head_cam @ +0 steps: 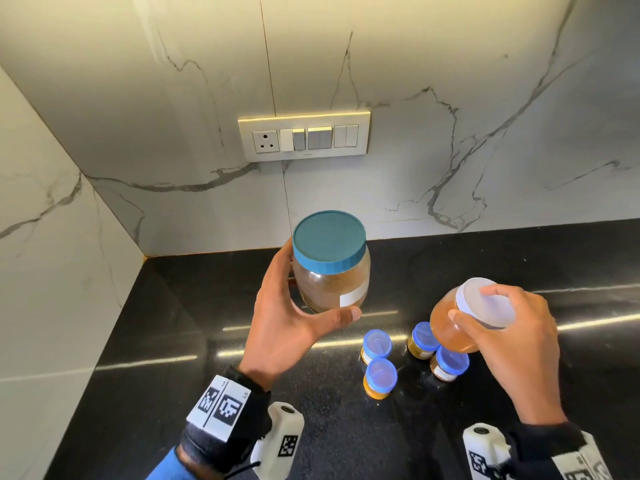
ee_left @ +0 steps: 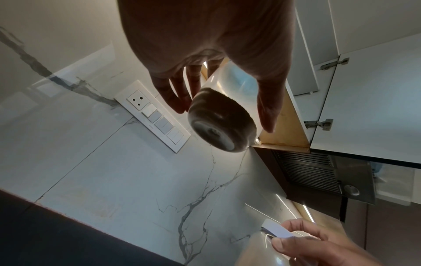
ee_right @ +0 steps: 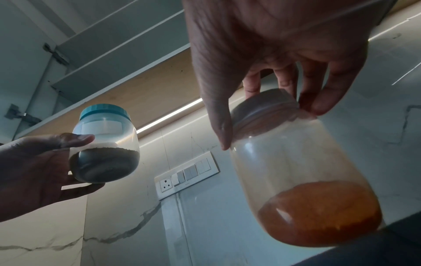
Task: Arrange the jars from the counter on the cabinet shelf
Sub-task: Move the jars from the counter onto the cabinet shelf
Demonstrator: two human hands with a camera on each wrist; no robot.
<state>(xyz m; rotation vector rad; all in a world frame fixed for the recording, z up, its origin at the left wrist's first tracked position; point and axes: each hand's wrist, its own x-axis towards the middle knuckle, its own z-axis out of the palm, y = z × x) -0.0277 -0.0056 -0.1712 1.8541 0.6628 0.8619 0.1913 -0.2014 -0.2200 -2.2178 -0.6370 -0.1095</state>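
Observation:
My left hand grips a clear jar with a teal lid, part full of dark brown powder, held above the black counter. That jar shows from below in the left wrist view, and at the left in the right wrist view. My right hand holds a clear jar of orange powder by its white lid, tilted, off the counter; the right wrist view shows this orange jar hanging below my fingers. Several small blue-lidded jars stand on the counter under my hands.
A marble backsplash with a switch panel rises behind the counter, and a marble side wall closes the left. Overhead, an open wall cabinet with white shelves and hinged doors shows in the wrist views, beside a dark range hood.

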